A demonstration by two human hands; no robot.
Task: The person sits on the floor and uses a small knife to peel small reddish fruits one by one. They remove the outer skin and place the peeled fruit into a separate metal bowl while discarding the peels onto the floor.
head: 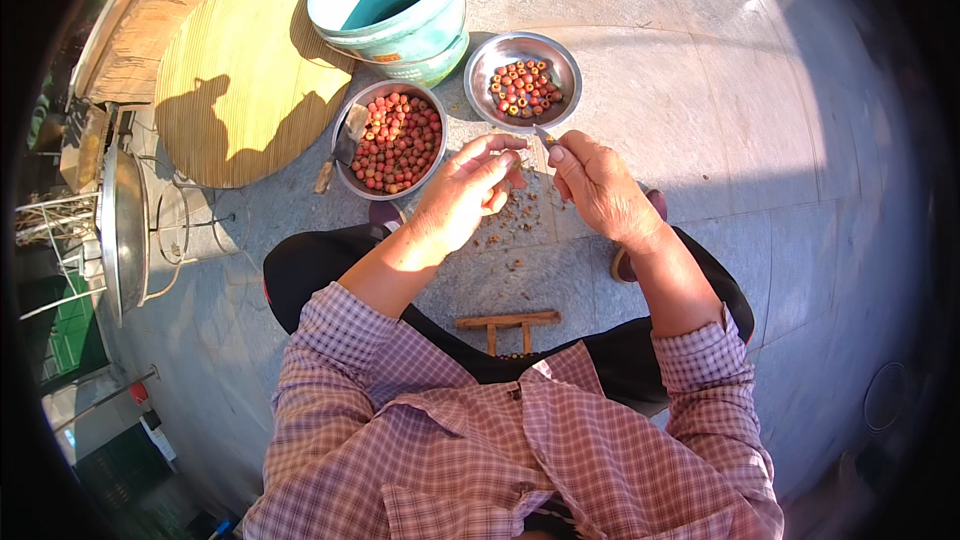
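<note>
My right hand (609, 191) holds a small knife (545, 136), its blade pointing up and to the left. My left hand (469, 195) is curled beside it, thumb and fingers together around a small fruit (514, 162) that is mostly hidden. Beyond my hands a steel bowl (572, 86) holds cored red fruits (525, 82), which look like hawthorn. To the left a second steel bowl (442, 136) is filled with whole red fruits (401, 142). A cleaver-like blade with a wooden handle (324, 176) rests on that bowl's left rim.
A turquoise bucket (435, 45) stands behind the bowls. A round slatted mat (247, 67) lies at the upper left. A wok (124, 232) leans farther left near a wire stand (184, 225). Fruit scraps (517, 217) litter the paving between my feet. A wooden stool (508, 321) is below me.
</note>
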